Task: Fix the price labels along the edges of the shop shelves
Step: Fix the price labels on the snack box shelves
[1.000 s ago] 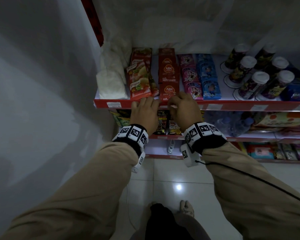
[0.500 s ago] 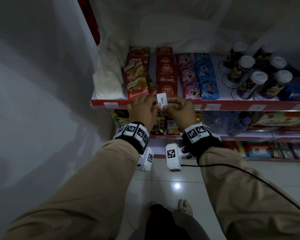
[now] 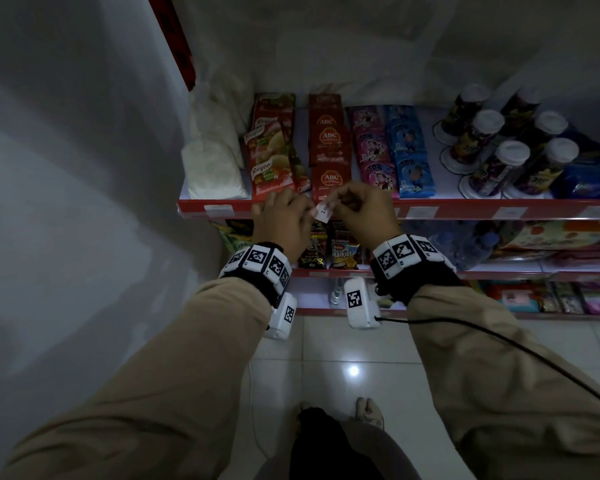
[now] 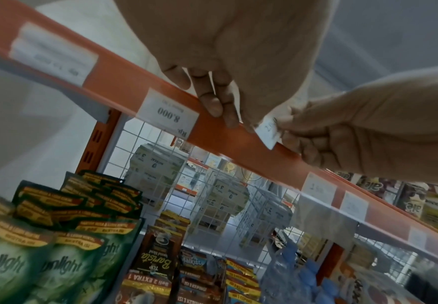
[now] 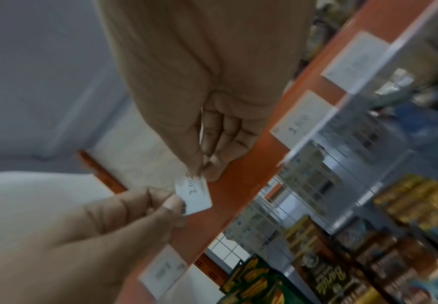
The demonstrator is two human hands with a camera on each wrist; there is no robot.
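Both hands pinch one small white price label (image 3: pixel 324 212) printed 2.000, held just in front of red shelf edge (image 3: pixel 465 212). Left hand (image 3: pixel 282 224) grips its left end, right hand (image 3: pixel 364 216) its right end.

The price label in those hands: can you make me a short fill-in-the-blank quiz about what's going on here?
1. The loose price label held between the left hand and right hand starts with the digit ___.
2. The shelf edge is coloured ___.
3. The label already on the edge left of the hands reads ___.

Missing words: 2; red; 8.000
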